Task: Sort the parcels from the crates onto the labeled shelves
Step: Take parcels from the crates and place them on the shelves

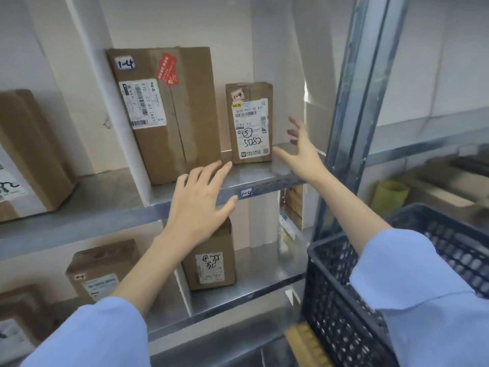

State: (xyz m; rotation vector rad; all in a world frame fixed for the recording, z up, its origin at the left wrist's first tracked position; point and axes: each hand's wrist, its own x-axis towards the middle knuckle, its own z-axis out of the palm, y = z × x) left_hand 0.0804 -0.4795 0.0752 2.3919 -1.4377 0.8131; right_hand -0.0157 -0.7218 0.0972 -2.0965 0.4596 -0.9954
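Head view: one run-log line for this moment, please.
parcel: marked 1-4, upright on shelf 1-4 | left hand: open, at shelf edge | right hand: open, beside parcel | held: nothing

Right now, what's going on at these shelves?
A person in light blue sleeves is sorting parcels onto metal shelving. A small parcel marked 1-4 stands upright on the shelf whose tag also reads 1-4, beside a bigger box with the same mark. Neither hand has a grip on anything: the left hand is spread over the shelf's front edge, and the right hand is open close beside the small parcel. A black crate sits at lower right.
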